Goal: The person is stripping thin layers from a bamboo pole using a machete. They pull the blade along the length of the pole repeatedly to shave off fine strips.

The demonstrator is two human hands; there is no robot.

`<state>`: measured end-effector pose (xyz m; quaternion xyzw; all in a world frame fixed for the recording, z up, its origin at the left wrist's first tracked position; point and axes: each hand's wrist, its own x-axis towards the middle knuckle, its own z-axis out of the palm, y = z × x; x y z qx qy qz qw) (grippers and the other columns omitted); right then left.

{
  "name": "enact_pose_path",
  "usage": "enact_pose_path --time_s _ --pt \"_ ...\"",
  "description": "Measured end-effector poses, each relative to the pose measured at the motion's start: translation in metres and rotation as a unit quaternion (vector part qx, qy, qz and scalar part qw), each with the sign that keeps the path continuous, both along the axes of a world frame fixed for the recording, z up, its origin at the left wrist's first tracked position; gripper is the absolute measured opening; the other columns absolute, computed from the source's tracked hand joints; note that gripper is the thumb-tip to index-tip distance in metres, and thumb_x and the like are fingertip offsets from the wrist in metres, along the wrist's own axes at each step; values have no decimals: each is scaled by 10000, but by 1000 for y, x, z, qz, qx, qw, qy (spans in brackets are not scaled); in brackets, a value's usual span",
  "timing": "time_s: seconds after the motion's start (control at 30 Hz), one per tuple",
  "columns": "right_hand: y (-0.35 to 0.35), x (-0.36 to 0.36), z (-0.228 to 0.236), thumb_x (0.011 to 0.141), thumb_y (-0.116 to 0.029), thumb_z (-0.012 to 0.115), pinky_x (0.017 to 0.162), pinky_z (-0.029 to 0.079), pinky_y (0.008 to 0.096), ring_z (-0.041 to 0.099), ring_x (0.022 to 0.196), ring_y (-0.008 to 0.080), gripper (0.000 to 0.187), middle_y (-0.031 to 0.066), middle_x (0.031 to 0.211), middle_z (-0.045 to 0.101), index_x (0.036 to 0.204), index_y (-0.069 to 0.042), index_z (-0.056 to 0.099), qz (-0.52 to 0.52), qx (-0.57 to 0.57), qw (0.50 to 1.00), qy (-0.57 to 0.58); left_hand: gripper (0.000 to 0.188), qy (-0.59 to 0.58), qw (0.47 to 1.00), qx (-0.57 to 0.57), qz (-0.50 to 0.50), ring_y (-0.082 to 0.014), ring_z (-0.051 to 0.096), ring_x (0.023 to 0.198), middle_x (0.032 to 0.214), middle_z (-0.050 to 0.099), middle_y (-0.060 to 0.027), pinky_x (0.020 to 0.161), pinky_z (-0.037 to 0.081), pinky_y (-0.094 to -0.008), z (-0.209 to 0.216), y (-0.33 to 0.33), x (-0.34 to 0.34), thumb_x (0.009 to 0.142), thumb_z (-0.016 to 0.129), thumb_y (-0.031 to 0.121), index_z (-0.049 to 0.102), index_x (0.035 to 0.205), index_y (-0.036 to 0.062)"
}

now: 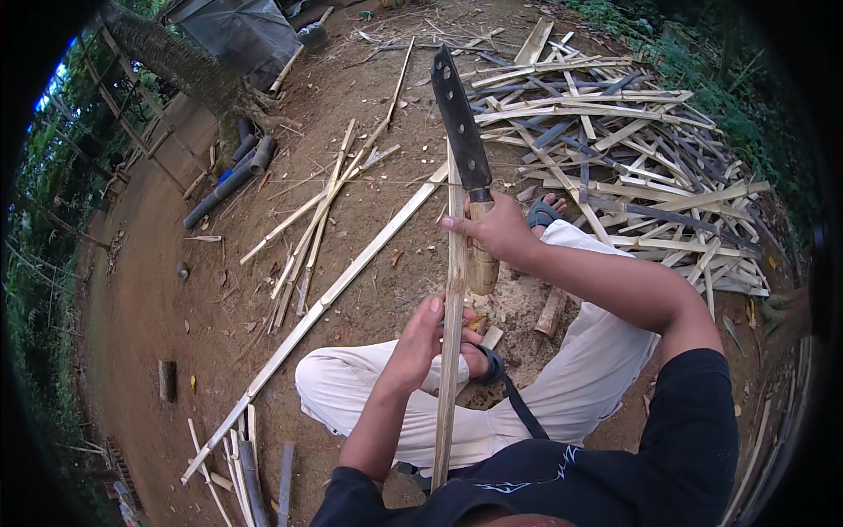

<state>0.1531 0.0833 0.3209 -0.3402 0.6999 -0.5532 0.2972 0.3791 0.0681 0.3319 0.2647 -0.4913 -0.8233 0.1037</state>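
Observation:
My right hand (505, 230) is closed around the wooden handle of a machete (463, 123). Its broad dark blade has a row of holes and points away from me. The thumb of that hand also rests on a split bamboo strip (451, 351), which runs from beside the blade back to my lap. Lower down, my left hand (420, 338) grips the same strip, some of its fingers hidden behind it. The blade lies alongside the strip's far end; whether the edge touches it I cannot tell. Below the handle, pale shavings (518, 321) cover the soil between my legs.
A large heap of split bamboo (632, 189) lies at the far right. One long strip (325, 303) stretches diagonally on the left, near several crossed strips (320, 224). More pieces (250, 474) lie at the lower left. Dark bamboo tubes (224, 195) rest by a tree trunk (176, 57).

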Motion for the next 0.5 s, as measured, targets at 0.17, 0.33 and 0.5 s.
enact_pose_path --time_s 0.17,0.33,0.5 --pt "1 -42 -15 834 -429 782 669 529 363 680 724 247 485 114 741 655 981 -12 580 97 35 976 190 360 4 991 134 -3 -40 359 514 804 427 15 424 320 -185 -39 -9 -17 1078 415 308 510 1271 19" --pt "31 -79 -22 765 -248 743 702 526 414 669 763 318 316 111 805 643 964 -53 594 198 46 780 592 337 -4 995 94 37 -30 328 510 795 428 25 430 299 -186 -63 -22 -6 1082 406 302 533 1219 21" --pt "43 -117 -51 668 -168 730 675 526 433 677 760 293 306 94 799 638 919 -72 585 173 76 720 667 278 -95 994 -18 55 -41 404 561 769 496 17 505 337 -214 -93 14 -11 1075 427 281 556 1106 37"
